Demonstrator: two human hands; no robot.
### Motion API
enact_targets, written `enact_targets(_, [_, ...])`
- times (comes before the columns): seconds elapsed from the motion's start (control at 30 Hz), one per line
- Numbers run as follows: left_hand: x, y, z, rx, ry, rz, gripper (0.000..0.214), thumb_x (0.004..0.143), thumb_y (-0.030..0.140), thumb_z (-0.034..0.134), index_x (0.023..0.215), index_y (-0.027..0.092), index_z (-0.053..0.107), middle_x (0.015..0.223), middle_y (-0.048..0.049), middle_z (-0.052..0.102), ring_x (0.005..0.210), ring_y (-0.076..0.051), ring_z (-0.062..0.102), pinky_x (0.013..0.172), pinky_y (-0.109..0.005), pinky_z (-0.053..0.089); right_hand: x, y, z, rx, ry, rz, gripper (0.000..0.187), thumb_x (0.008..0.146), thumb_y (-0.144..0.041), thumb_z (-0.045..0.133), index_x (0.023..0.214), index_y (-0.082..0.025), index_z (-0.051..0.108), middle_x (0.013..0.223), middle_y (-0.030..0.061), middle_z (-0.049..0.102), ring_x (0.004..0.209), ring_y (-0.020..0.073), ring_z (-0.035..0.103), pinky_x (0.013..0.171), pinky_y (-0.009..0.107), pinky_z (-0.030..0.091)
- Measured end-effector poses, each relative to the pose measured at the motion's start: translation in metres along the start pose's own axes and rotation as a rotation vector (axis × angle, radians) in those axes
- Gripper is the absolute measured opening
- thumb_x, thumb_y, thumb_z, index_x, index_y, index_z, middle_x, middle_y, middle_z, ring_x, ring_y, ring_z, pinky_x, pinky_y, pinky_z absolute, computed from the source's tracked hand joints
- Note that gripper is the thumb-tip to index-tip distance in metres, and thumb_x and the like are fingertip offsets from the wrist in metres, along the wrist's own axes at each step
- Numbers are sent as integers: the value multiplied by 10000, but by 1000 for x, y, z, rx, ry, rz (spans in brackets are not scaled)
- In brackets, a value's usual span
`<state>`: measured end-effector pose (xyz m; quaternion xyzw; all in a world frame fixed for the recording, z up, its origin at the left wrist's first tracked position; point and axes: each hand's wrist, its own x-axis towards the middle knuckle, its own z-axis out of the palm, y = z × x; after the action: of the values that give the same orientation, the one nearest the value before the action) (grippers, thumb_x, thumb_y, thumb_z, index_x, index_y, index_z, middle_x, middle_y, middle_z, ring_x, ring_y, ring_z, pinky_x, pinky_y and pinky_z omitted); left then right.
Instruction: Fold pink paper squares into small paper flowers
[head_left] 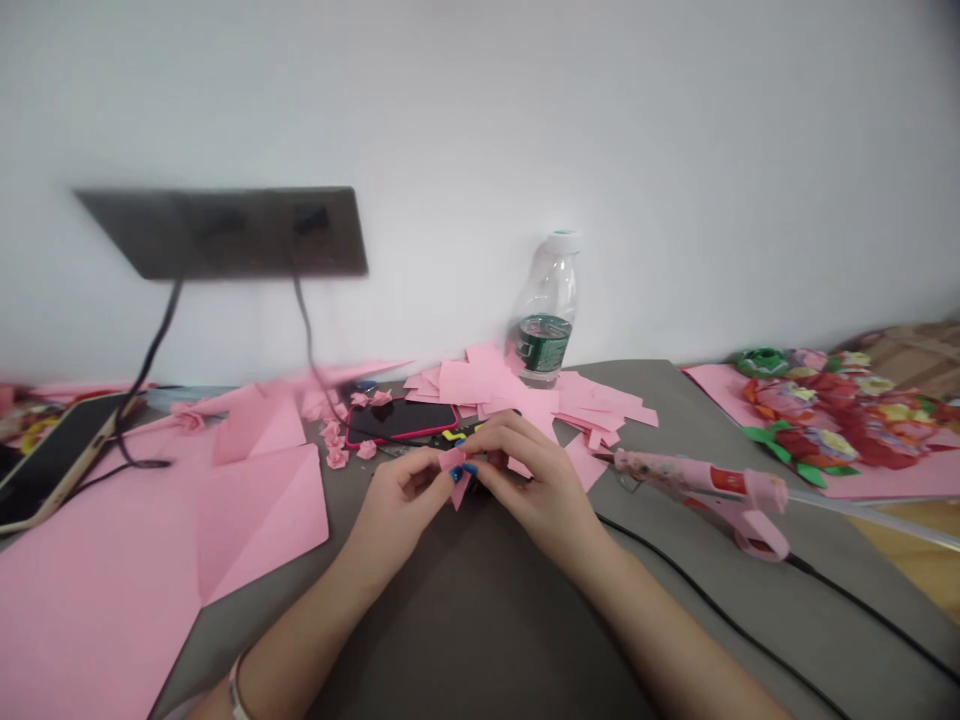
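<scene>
Apparently, pink paper (459, 483) lies pinched — between left hand (401, 505) and right hand (529, 482).

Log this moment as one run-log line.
left hand: pinching small pink paper piece | right hand: pinching same piece | nearby: pink hot glue gun

You've got bright, even, diffuse light with only soft shadows beneath the pink paper sheets (480, 385), but the dark wall panel (221, 233) at far left is smeared and blurred, and the wide lens warps the edges.
</scene>
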<state>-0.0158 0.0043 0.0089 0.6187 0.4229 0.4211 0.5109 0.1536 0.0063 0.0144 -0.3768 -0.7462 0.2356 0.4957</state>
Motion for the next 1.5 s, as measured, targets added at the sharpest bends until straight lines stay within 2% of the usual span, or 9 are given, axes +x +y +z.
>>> enact_targets(0.47, [-1,1,1,-18,4,-9,278,876,329,587,650,169,582,656,12,566,688,-141,528,690,-239,414,0,-1,-3,6,-57,6,198,925,-87,503,954,-214,651,911,61,631,835,170,598,673,277,502])
enact_targets(0.77, [-1,5,2,-10,-8,-13,320,873,351,581,611,168,552,627,12,533,665,-141,505,665,-241,401,0,-2,-1,-9,-28,-12,175,878,-68,542,917,-210,637,866,40,617,749,145,563,623,253,484])
enact_targets(1.5, [-1,6,2,-3,2,-12,315,868,343,585,607,169,553,626,13,533,663,-141,506,672,-246,407,0,-1,-3,-9,-41,-1,170,886,-79,536,916,-210,639,870,46,632,749,150,573,622,257,483])
